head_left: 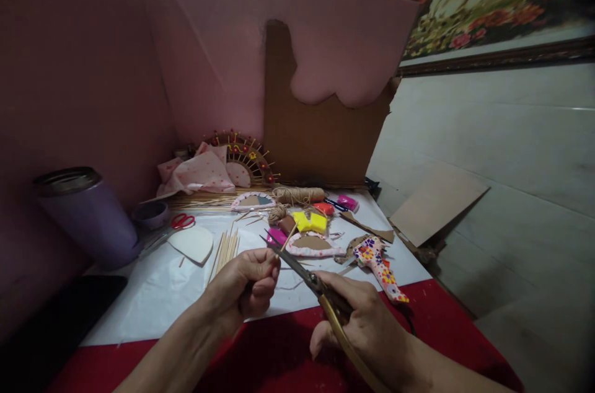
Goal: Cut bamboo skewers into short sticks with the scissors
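My left hand [253, 278] is closed in a pinch on a thin wooden stick [290, 235], which points up and to the right from the fingertips. My right hand [356, 309] grips a pair of scissors [332, 312] with brass-coloured handles and dark blades. The blades reach up to the left, close to the stick just above my left fingers; whether they touch it I cannot tell. A row of short wooden sticks [227, 252] lies left of my left hand. Behind the blades sits a fabric-edged half-round cardboard piece [310, 245].
A purple tumbler [90, 219], red-handled scissors [183, 220] and a white rounded cutout [193, 244] are at left. Yellow packets [310, 222] and a twine roll [300, 194] lie behind. A flowered glue gun [379, 266] rests at right. Pink board [209, 39] stands at the back.
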The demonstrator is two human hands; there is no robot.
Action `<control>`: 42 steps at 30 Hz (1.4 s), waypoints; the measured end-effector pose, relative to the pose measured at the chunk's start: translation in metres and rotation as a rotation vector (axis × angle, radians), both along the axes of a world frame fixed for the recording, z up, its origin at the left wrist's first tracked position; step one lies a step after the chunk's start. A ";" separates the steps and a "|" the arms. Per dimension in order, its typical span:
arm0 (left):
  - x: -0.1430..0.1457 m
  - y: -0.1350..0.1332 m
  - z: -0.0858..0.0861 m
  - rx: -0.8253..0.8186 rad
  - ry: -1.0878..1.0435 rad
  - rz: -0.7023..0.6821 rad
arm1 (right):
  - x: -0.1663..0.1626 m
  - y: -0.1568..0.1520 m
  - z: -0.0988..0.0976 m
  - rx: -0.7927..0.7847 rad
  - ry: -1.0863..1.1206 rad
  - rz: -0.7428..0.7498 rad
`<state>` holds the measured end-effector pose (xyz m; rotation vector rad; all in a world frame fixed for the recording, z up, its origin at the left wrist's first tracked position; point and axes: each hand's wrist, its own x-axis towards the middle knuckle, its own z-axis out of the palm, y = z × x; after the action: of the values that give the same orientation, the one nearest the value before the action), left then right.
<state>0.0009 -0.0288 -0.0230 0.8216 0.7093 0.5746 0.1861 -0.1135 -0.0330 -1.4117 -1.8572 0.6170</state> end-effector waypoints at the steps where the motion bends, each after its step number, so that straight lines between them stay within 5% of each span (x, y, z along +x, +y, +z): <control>1: 0.000 0.001 0.000 0.020 0.006 0.031 | 0.001 0.001 0.002 -0.036 0.006 0.001; 7: -0.004 0.010 0.001 0.113 0.065 0.381 | 0.021 0.008 0.005 -0.211 -0.087 -0.143; 12: -0.001 0.006 0.003 0.184 0.060 0.322 | 0.023 0.017 -0.005 -0.151 -0.438 -0.148; 17: 0.007 -0.003 0.003 0.399 0.165 0.344 | 0.010 0.025 -0.016 -0.027 -0.552 -0.016; 21: 0.006 -0.007 0.001 0.643 0.249 0.345 | 0.002 0.024 -0.007 0.154 -0.715 -0.019; 28: 0.005 -0.019 -0.002 1.193 0.506 0.313 | -0.005 0.017 0.044 0.843 -0.534 -0.165; 34: 0.004 -0.018 -0.011 1.645 0.775 0.335 | -0.006 0.027 0.044 0.731 -0.663 -0.050; 42: 0.003 -0.017 -0.014 1.802 0.872 0.354 | -0.004 0.029 0.039 0.700 -0.726 -0.045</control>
<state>0.0042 -0.0458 -0.0367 2.7641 1.0420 1.1892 0.1824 -0.0847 0.0060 -1.2454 -2.2371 -0.6262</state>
